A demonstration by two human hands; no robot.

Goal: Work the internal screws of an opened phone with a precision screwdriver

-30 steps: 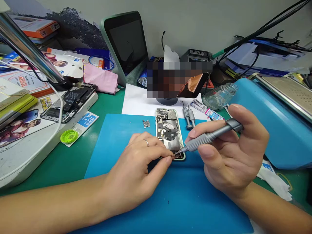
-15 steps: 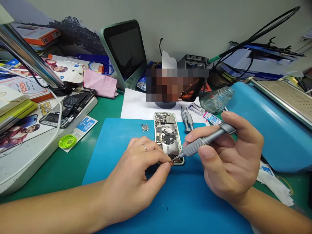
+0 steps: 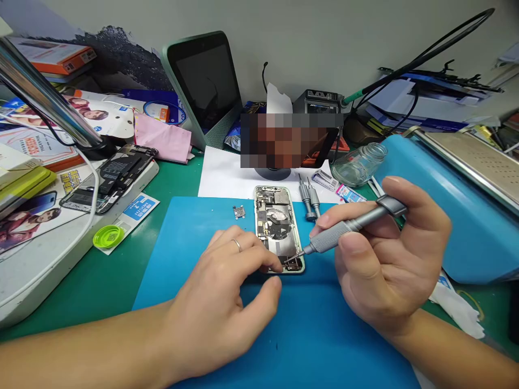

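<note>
An opened phone [image 3: 279, 216] with its inner parts bare lies on the blue mat [image 3: 170, 259]. My right hand [image 3: 393, 259] is closed around a grey screwdriver [image 3: 336, 232], whose thin tip points down at the phone's lower end. Whether the tip touches a screw there is too small to tell. At the phone's lower left corner is my left hand [image 3: 231, 292], its index fingertip at the edge and the thumb apart from it. I see nothing between those fingers. A small metal part [image 3: 239, 212] lies on the mat left of the phone.
Two more screwdrivers [image 3: 310, 197] lie beyond the phone, near a glass jar [image 3: 359, 165]. A green lid [image 3: 108, 236] and another opened phone [image 3: 113, 175] are at left. A screen device [image 3: 206, 81] stands behind; a blue-covered machine [image 3: 438, 200] fills the right.
My left thumb has come away from the index finger, opening the pinch. The screwdriver has shifted slightly right and up, its tip now over the phone's lower end. The view has moved a little.
</note>
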